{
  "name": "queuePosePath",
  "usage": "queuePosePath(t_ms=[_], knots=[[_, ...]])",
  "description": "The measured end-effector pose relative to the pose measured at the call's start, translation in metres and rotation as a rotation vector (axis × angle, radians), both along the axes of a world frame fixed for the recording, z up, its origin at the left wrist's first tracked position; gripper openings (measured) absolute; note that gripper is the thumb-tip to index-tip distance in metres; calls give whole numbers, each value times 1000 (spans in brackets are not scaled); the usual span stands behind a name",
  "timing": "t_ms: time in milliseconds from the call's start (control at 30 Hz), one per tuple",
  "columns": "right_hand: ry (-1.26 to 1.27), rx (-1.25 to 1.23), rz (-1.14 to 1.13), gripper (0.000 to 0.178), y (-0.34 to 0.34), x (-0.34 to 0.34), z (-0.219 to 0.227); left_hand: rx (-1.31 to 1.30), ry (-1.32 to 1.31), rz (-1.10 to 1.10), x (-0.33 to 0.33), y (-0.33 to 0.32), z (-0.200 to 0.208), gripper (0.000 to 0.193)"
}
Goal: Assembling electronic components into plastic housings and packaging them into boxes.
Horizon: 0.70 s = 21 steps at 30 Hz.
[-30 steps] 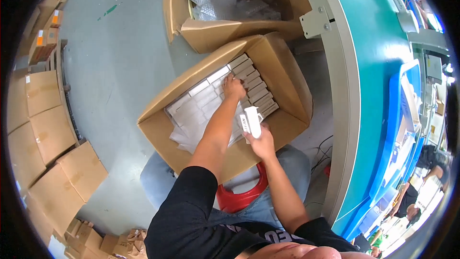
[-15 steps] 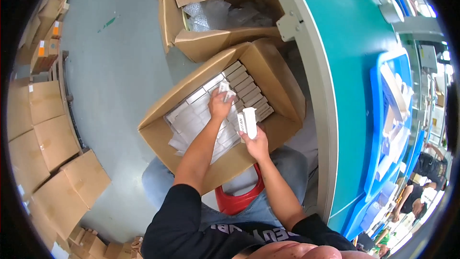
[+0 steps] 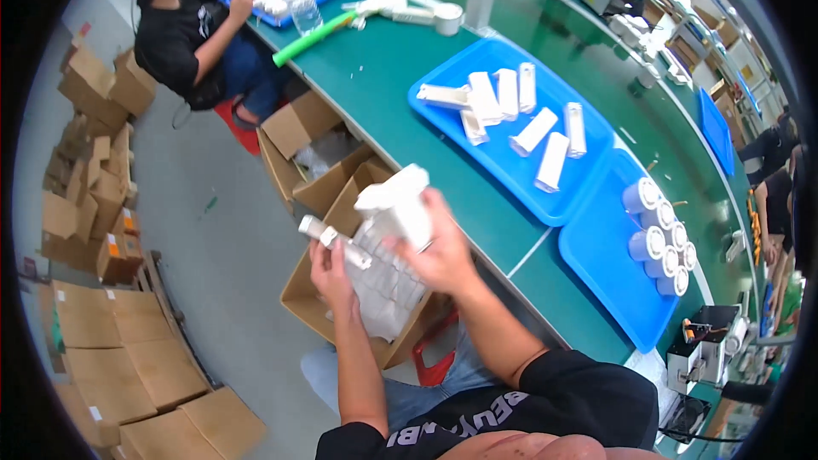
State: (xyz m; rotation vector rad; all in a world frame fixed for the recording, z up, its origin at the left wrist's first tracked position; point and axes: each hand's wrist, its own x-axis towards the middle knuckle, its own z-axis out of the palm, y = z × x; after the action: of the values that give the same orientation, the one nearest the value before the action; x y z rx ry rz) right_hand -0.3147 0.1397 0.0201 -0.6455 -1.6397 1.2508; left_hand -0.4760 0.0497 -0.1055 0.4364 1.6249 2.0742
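Observation:
My right hand is raised over the carton and grips a white plastic part with a broad head. My left hand holds a second slim white part by its lower end, a little left of the first. Below both hands stands an open cardboard carton on the floor, filled with white pieces in clear bags. The two white parts are apart, not touching.
A green worktable curves past on my right. It carries a blue tray of white boxes and another blue tray with white cylinders. A second open carton stands behind. A seated person in black works at the far end. Stacked cartons line the floor at left.
My head has lifted, bringing the table and trays into view. Both hands have come up out of the carton; the left one now holds a white part too.

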Motion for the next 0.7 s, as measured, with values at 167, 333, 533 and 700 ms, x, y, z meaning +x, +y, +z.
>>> queuePosePath(t_ms=[167, 333, 533, 700], knots=[[-5, -194, -485, 62, 48, 100, 52, 117, 473, -313, 81, 94, 131, 38], [-351, 37, -757, 73, 82, 128, 32, -54, 721, -447, 147, 182, 175, 52], [-475, 94, -924, 81, 97, 125, 8, 148, 771, -213, 136, 141, 142, 36], [-158, 218, -772, 49, 55, 89, 52, -576, 823, -72, 40, 3, -75, 60]])
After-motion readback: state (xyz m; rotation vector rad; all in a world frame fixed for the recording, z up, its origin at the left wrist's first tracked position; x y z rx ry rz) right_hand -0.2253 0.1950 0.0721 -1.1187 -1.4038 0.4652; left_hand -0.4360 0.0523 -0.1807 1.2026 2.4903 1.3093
